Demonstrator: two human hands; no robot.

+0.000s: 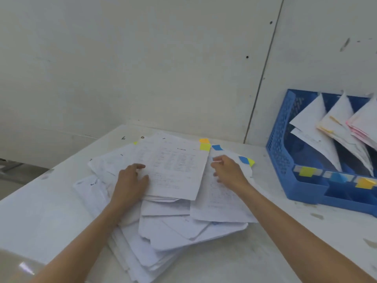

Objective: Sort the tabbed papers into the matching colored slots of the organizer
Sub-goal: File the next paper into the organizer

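Under both hands, on the table (51,211): loose pile (173,231), unsorted. Organizer (281,139) set well right of the right hand (228,170), three slots part filled. Top sheet (175,166) pressed at its left edge by the left hand (130,180), fingers relaxed. Right hand curled, edge of a lower sheet (220,201) apparently pinched. Step judged: picking. Blue tab (217,147), just beyond, to be read and its slot matched next.

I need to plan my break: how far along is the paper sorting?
Done: some papers stand in the blue organizer. In hand: left hand presses the top sheet; right hand pinches a lower sheet. Left: most of it, a large tabbed pile on the table.
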